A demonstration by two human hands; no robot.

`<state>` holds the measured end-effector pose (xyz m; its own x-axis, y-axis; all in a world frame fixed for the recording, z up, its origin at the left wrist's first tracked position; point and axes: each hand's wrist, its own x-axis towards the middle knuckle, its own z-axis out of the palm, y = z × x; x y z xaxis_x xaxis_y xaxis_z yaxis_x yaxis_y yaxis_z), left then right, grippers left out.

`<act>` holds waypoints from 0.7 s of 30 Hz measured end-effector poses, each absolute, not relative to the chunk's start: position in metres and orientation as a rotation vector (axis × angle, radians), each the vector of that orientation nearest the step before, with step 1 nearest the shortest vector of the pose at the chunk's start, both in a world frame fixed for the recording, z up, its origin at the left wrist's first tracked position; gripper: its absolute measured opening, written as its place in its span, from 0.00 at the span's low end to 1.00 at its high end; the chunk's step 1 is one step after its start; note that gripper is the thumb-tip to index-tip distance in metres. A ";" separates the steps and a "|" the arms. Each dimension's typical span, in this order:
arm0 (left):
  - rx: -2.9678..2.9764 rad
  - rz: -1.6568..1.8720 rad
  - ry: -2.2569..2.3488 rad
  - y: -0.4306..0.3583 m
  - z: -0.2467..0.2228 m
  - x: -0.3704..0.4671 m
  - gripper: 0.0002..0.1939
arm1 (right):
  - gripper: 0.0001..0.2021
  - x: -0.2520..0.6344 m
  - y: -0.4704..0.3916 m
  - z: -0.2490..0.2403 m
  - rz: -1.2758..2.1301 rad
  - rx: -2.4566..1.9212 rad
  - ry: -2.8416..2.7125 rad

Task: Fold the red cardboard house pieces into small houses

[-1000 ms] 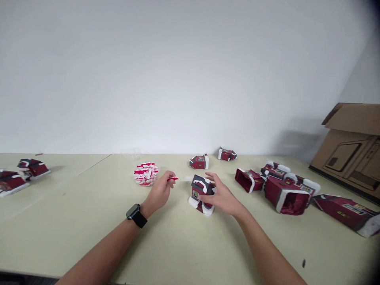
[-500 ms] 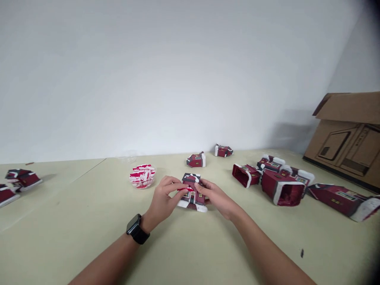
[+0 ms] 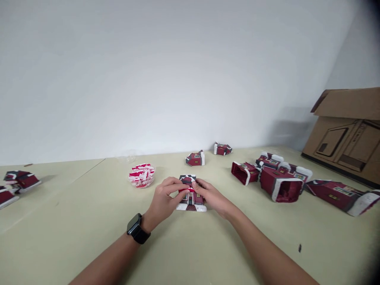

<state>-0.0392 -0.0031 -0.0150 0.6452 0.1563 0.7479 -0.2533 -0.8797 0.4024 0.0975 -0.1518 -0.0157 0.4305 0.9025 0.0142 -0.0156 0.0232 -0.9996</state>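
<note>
A small dark-red model house (image 3: 190,200) with a snowy roof and white base sits upright on the table between my hands. My left hand (image 3: 166,200), a black watch on its wrist, pinches a small red-and-white piece (image 3: 190,189) against the front of the house above the door. Curled around the right side of the house is my right hand (image 3: 211,196), its thumb at the front by the piece's right end. The fingers behind the house are hidden. What exactly the piece is, I cannot make out.
Left of the house stands a clear tub (image 3: 141,176) of similar red-and-white pieces. Several model houses lie on their sides at the right, including one open-bottomed house (image 3: 280,186). More houses (image 3: 22,180) are at the far left. A cardboard box (image 3: 346,136) stands back right.
The house has turned a little and now stands squarer and more level on the table. The red-and-white piece is pressed flatter across its front, with my right thumb closer to it.
</note>
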 end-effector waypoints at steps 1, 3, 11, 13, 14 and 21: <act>2.381 1.150 -0.072 -0.003 -0.015 -0.039 0.06 | 0.29 0.098 -0.151 -0.016 0.863 -1.357 -0.882; 2.380 1.159 -0.064 -0.004 -0.016 -0.039 0.06 | 0.29 0.098 -0.151 -0.017 0.866 -1.364 -0.896; 2.448 1.181 -0.163 0.002 -0.013 -0.040 0.07 | 0.31 0.096 -0.151 -0.018 0.936 -1.344 -0.858; 2.474 1.178 -0.197 0.004 -0.012 -0.042 0.08 | 0.30 0.096 -0.151 -0.018 0.950 -1.351 -0.848; 2.481 1.178 -0.213 0.004 -0.011 -0.042 0.09 | 0.30 0.096 -0.152 -0.017 0.957 -1.349 -0.849; 2.393 1.097 -0.162 0.005 -0.013 -0.041 0.15 | 0.29 0.096 -0.155 -0.012 0.902 -1.324 -0.929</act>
